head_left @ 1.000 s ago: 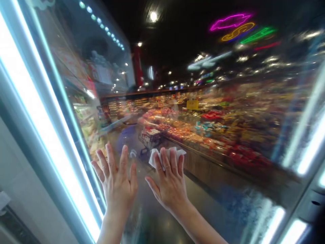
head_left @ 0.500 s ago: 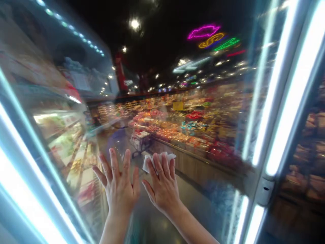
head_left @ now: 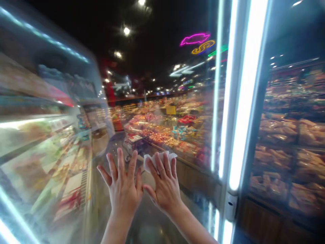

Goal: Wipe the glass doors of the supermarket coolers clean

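Note:
My left hand point(head_left: 125, 191) is spread flat, palm forward, with the fingers apart and nothing in them. It appears to rest against clear glass, through which the shop shows. Close beside it, my right hand point(head_left: 166, 189) holds a crumpled white tissue point(head_left: 172, 156) under its fingers, pressed flat the same way. Only the tissue's edges stick out past the fingertips; the rest is hidden beneath the hand. The two thumbs nearly meet.
Bright light strips point(head_left: 250, 84) run along a frame post to the right. At the left stands a lit refrigerated shelf point(head_left: 73, 176) with packed goods, blurred. A shopping cart point(head_left: 132, 144) and heaped produce displays point(head_left: 162, 135) lie beyond the hands. Neon signs point(head_left: 195, 39) hang above.
The view has turned, so the right light post has shifted left and stands more upright. More of the left shelf shows. Both hands keep nearly the same place in view, the tissue still under the right.

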Demonstrator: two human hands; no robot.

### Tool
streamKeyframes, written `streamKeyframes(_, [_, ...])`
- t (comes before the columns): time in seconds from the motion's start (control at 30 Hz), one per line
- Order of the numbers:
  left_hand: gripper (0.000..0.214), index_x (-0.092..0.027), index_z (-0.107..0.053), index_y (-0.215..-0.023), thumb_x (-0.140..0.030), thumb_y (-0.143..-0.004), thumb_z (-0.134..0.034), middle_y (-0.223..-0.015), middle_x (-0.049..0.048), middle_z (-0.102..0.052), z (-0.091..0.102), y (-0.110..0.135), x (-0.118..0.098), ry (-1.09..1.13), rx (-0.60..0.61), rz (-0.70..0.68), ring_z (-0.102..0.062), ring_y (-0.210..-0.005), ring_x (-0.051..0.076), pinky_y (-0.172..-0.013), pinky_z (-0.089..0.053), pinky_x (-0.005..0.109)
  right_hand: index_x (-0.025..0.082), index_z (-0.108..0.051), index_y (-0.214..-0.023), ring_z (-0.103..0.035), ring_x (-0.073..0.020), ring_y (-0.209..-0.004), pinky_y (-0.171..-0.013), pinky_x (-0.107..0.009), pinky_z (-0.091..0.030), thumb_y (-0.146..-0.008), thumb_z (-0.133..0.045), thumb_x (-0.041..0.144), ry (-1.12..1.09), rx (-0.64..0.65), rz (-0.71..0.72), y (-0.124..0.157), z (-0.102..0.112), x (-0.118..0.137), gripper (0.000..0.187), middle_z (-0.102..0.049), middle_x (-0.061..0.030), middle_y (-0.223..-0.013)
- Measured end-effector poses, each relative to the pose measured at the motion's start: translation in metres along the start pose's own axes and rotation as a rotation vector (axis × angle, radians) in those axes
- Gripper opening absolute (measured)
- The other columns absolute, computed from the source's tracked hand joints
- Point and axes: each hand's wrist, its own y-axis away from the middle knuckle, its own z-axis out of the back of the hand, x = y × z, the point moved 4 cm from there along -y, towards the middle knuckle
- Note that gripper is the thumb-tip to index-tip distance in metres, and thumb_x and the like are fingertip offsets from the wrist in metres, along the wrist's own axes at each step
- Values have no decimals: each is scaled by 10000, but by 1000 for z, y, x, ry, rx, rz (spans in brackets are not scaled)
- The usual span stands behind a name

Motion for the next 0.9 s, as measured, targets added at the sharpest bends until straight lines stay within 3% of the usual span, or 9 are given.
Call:
streamKeyframes(0.17, [805, -399, -182, -1642, -306, -966, -610, -1771, 38, -75, -18, -22, -48, 19, -26, -15, -14, -1632, 371, -1279, -19, 733, 195, -9, -1688, 26, -348, -1634, -1292, -644, -165, -1046, -365, 603, -1, -5, -25, -48, 23, -68, 840, -122, -114, -1766])
streamKeyframes(0.23, [804, -396, -195, -1638, -299, -959, -614, -1769, 33, -49, -26, -25, -68, 9, -27, -54, 7, -1632, 368, -1279, -2, 728, 196, -19, -1689, -6, -351, -1635, -1288, -652, -181, -1048, -369, 582, -6, 8, -40, -54, 31, -89, 827, -158, -109, -1761])
streamKeyframes(0.3, [801, -388, -206, -1635, -322, -952, -621, -1765, 30, -49, -37, -15, -85, 7, 6, -98, 26, -1631, 363, -1281, 28, 716, 201, -43, -1691, -51, -357, -1633, -1281, -655, -209, -1047, -332, 596, -10, 22, -35, -29, 31, -99, 809, -169, -99, -1760])
streamKeyframes(0.43, [786, -412, -233, -1617, -413, -942, -636, -1744, 6, -187, -64, 32, -105, 19, 78, -151, 16, -1639, 303, -1301, 66, 654, 182, -110, -1688, -112, -388, -1622, -1215, -693, -320, -1025, -306, 645, 9, 32, -46, 78, 8, -102, 831, -220, -132, -1742])
streamKeyframes(0.5, [775, -431, -241, -1608, -437, -942, -636, -1732, -16, -232, -71, 48, -109, 9, 83, -186, 20, -1641, 263, -1312, 81, 610, 186, -144, -1685, -121, -402, -1618, -1210, -701, -320, -1006, -340, 668, 10, 30, -28, 111, -3, -104, 856, -231, -139, -1738])
streamKeyframes(0.57, [770, -426, -242, -1610, -448, -945, -629, -1734, -18, -221, -73, 48, -111, -9, 85, -226, 39, -1641, 254, -1309, 103, 597, 213, -181, -1683, -136, -415, -1613, -1209, -712, -310, -997, -364, 671, 8, 21, -14, 111, -6, -110, 845, -225, -134, -1740])
streamKeyframes(0.7, [780, -396, -213, -1626, -406, -955, -611, -1744, 18, -196, -67, 24, -110, -53, 95, -227, 80, -1637, 276, -1290, 110, 644, 228, -173, -1685, -165, -425, -1606, -1207, -725, -300, -1016, -324, 635, -4, 35, -80, 55, 5, -129, 797, -180, -116, -1755])
streamKeyframes(0.77, [767, -398, -214, -1625, -399, -962, -600, -1740, 14, -218, -67, 25, -109, -56, 119, -207, 90, -1636, 264, -1295, 104, 637, 216, -118, -1691, -158, -434, -1605, -1202, -743, -296, -1015, -336, 624, -11, 55, -108, 45, 10, -128, 819, -163, -116, -1758])
streamKeyframes(0.9, [731, -419, -283, -1602, -444, -950, -614, -1708, -18, -309, -70, 63, -97, -58, 150, -223, 54, -1640, 240, -1320, 91, 579, 181, -47, -1690, -77, -407, -1623, -1214, -752, -279, -1020, -363, 572, -18, 79, -79, 95, 4, -99, 837, -120, -116, -1763])
